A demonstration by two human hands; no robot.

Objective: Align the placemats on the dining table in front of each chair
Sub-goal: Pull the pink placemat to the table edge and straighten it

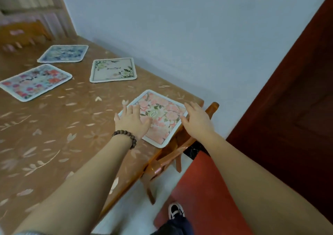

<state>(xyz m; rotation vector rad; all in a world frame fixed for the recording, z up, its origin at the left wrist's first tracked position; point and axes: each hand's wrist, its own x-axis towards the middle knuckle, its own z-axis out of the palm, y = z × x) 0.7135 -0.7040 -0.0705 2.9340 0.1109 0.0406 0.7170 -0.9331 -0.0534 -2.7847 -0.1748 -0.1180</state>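
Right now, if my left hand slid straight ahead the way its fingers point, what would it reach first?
Probably the green mat. The left hand lies on the pink mat, fingers pointing up the table; depth is unclear.

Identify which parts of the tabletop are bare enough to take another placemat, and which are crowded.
Bare: the wide stretch of tablecloth nearest the camera, bordered by the left hand and the multicoloured floral placemat. Crowded: the far end, where the blue placemat and cream placemat lie close, and the corner under the pink placemat.

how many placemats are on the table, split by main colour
pink floral placemat: 1, under both hands
cream and green placemat: 1
blue floral placemat: 1
multicolour floral placemat: 1
total: 4
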